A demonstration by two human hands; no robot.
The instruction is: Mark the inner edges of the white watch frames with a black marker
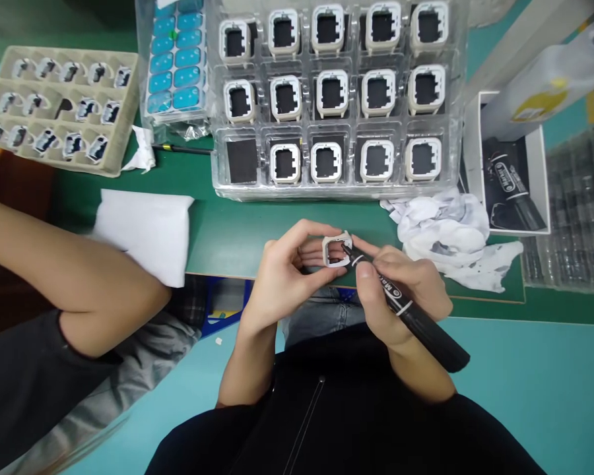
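Observation:
My left hand [287,274] grips a small, square, off-white plastic frame [330,253] by its edges, thumb below and fingers above and behind. A black marker pen [416,320] lies in the grasp of my right hand [393,290], its tip at the inner right side of the frame. Whether the tip touches the plastic I cannot tell for sure. Beyond my hands, a clear plastic tray [336,192] carries rows of similar frames, and its front left pocket [242,161] shows only a dark lining.
Stained white cloths [440,231] lie to the right, beside a white box [542,178] with a bottle [544,89] and black markers. At left are a folded white cloth [143,231], a beige parts tray [116,155], blue pieces [173,59] and a co-worker's arm [89,270].

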